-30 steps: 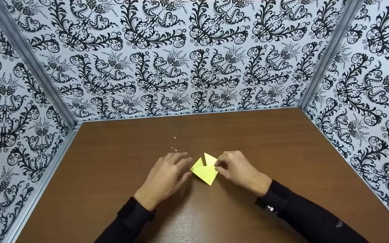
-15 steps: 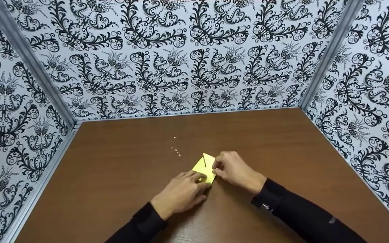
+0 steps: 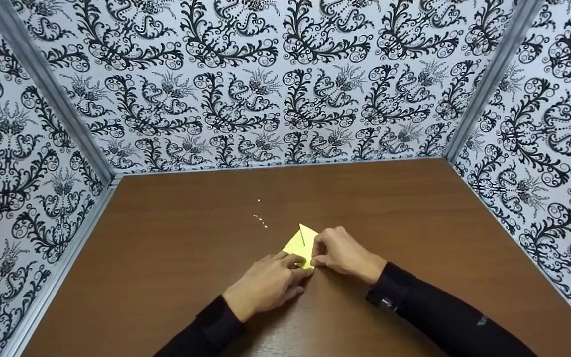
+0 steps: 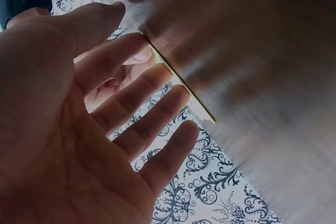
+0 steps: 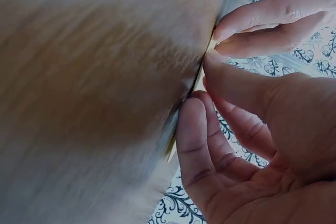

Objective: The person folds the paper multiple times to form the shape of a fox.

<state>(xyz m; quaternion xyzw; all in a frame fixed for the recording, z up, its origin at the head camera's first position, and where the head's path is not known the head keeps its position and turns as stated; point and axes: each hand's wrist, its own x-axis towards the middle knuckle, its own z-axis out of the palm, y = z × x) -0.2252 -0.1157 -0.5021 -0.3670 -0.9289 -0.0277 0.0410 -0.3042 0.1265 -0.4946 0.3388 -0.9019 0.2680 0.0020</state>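
In the head view a folded sheet of yellow paper [image 3: 295, 244] lies on the wooden table, with a narrow slit running down from its far edge. My left hand [image 3: 268, 282] rests on its near left part, the fingertips pressing it flat. Stretched, slightly spread fingers show in the left wrist view, where the paper [image 4: 195, 104] is a thin strip under their tips. At the right edge, my right hand [image 3: 342, 253] holds the paper between thumb and curled fingers, with the thumb near the closest corner. Both hands' fingertips nearly meet there in the right wrist view.
Several tiny white specks [image 3: 260, 219] lie on the brown tabletop [image 3: 181, 238] beyond the left hand. Patterned black-and-white panels [image 3: 246, 99] with grey metal posts [image 3: 488, 79] enclose the back and both sides.
My left hand has come right and nearer, from beside the paper onto its near part. The paper's slit has narrowed. My right thumb has slid along the right edge toward the near corner.
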